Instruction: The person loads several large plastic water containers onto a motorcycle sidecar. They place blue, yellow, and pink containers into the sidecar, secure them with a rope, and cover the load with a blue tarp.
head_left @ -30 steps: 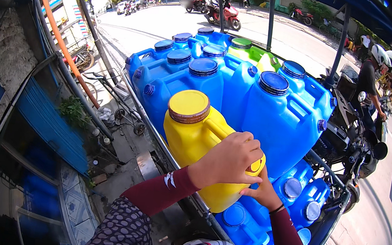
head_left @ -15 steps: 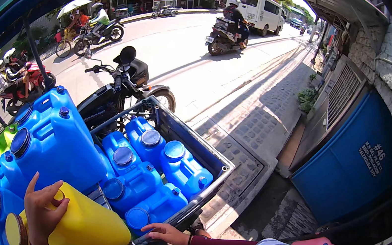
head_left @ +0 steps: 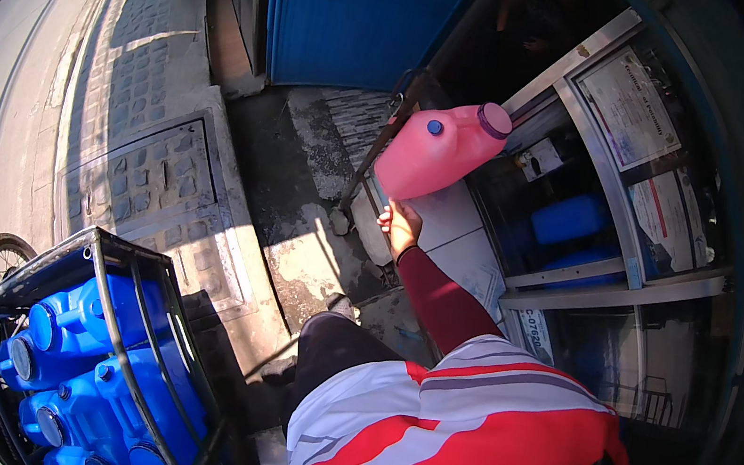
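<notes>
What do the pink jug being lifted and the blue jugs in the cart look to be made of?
The pink handled jug looks like moulded plastic, smooth and semi-glossy, with a soft sun sheen; its purple and blue caps look plastic too. The blue jugs look like the same kind of plastic, shinier. The dark cage cart holding them seems to be painted metal rod.

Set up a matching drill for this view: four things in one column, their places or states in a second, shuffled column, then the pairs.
Things:
1. pink jug
2. blue jugs
3. right hand
4. blue door

Places or states:
A. stacked in the metal cart at lower left
B. closed, at the top of the view
C. raised under the pink jug, holding it up
D. tilted in the air by the glass storefront

Pairs: 1-D, 2-A, 3-C, 4-B
</notes>
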Demonstrator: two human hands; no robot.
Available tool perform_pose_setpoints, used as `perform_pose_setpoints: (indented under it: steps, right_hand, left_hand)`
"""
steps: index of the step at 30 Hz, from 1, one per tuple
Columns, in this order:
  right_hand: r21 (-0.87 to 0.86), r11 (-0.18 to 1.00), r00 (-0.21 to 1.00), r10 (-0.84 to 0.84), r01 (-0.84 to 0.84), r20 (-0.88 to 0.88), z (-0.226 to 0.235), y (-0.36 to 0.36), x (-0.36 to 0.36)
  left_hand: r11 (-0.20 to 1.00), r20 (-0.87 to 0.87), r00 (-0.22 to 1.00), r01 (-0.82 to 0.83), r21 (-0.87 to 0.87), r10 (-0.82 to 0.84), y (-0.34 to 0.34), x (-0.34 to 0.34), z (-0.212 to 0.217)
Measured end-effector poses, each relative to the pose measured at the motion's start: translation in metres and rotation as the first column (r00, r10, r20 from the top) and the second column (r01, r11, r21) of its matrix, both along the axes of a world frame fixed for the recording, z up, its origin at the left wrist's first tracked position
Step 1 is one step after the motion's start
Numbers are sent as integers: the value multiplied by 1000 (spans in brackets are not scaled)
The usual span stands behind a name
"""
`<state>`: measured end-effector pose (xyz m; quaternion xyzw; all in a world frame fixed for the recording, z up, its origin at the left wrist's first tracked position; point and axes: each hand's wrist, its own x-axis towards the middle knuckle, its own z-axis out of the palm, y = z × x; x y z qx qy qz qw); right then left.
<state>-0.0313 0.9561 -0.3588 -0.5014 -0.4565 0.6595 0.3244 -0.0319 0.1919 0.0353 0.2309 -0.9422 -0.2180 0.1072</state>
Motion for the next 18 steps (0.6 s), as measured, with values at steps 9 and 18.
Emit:
perform_pose_setpoints:
  steps: [9,18]
  right_hand:
    - [-117,983,966,-160,138,-204,41,276,76]
    - [-402,884,818,-406,238,-408,31,362,-25]
  left_hand:
    - [790,248,753,600,122,-610,220,-21,-213]
    - [705,281,665,706,67,-692,302,-34,-259]
